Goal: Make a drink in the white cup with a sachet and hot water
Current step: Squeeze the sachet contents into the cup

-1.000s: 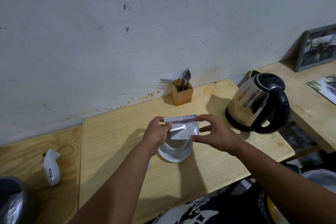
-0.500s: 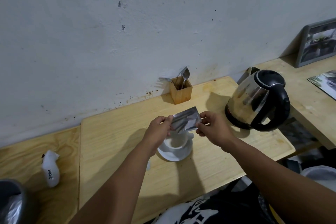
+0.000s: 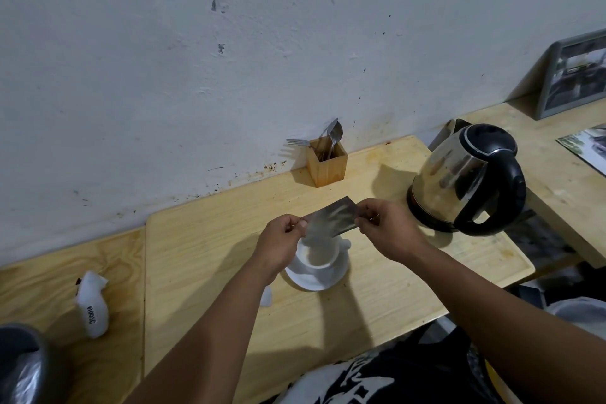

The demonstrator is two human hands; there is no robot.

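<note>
We see both hands pinching a silvery sachet [image 3: 331, 217] by its ends, just above the white cup [image 3: 317, 253]. The left hand [image 3: 278, 244] has its fingers curled in, thumb and forefinger closed on the sachet's lower left corner; the right hand [image 3: 390, 229] grips the upper right end in the same way, its other fingers folded. The sachet tilts, its right end higher, and looks blurred. Both forearms reach in from six o'clock, wrists nearly level, knuckles up. The cup stands on a white saucer [image 3: 314, 275] at the centre of the wooden table [image 3: 203, 256]. The kettle [image 3: 465, 179] sits at three o'clock from the cup, well apart, and a wooden cutlery holder [image 3: 326, 165] stands at twelve o'clock by the wall.
</note>
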